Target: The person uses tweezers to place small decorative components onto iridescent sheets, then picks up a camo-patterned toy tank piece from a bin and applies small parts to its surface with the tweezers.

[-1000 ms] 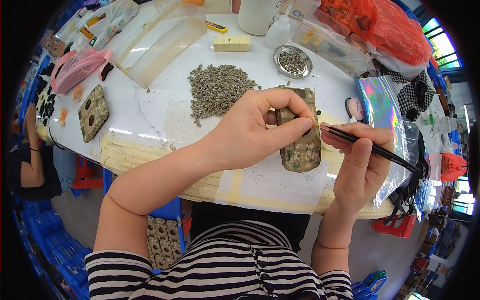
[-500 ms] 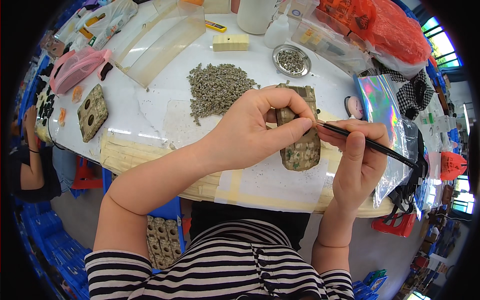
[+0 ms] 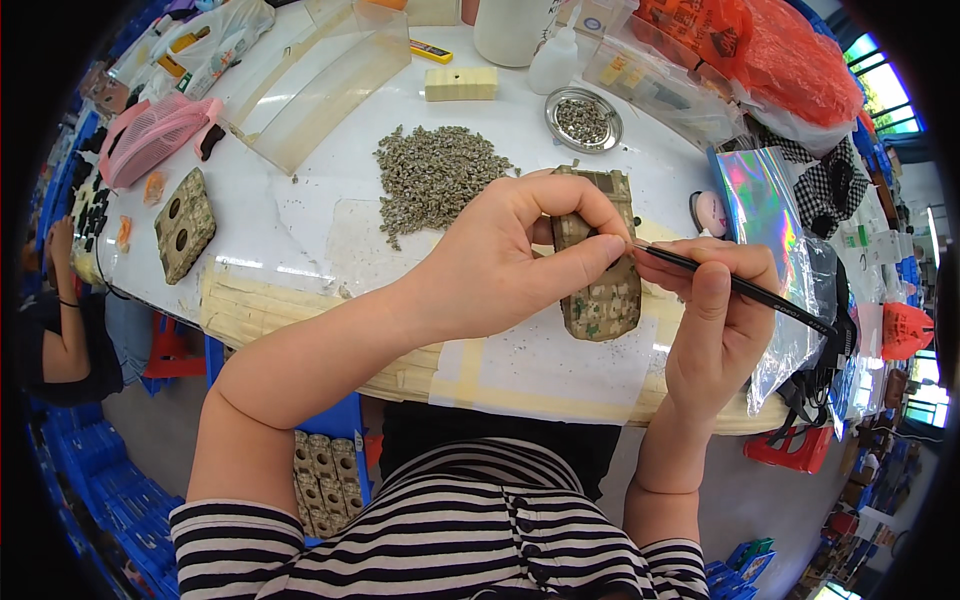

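Observation:
A pair of black tweezers (image 3: 755,290) is gripped in my right hand (image 3: 712,335), their points aimed left. My left hand (image 3: 490,260) is closed in a pinch, thumb and forefinger meeting at the tweezer tips. Whatever sits between those fingertips is too small to make out. Beneath both hands lies a camouflage-patterned plastic housing (image 3: 603,312), partly covered by my left fingers. To its left is a heap of small greyish metal parts (image 3: 435,175). A round metal dish (image 3: 613,128) holding more small parts stands beyond the housing.
A second camouflage housing (image 3: 198,205) with two round holes lies at left, near a pink mesh bag (image 3: 160,140). A pale block (image 3: 460,85), a white squeeze bottle (image 3: 553,68) and clear plastic panels stand at the back. Iridescent plastic bags (image 3: 765,215) lie right. Another person's arm (image 3: 65,300) shows far left.
The tweezers have shifted very slightly at the fingertips. Both hands and the housing otherwise keep nearly the same place.

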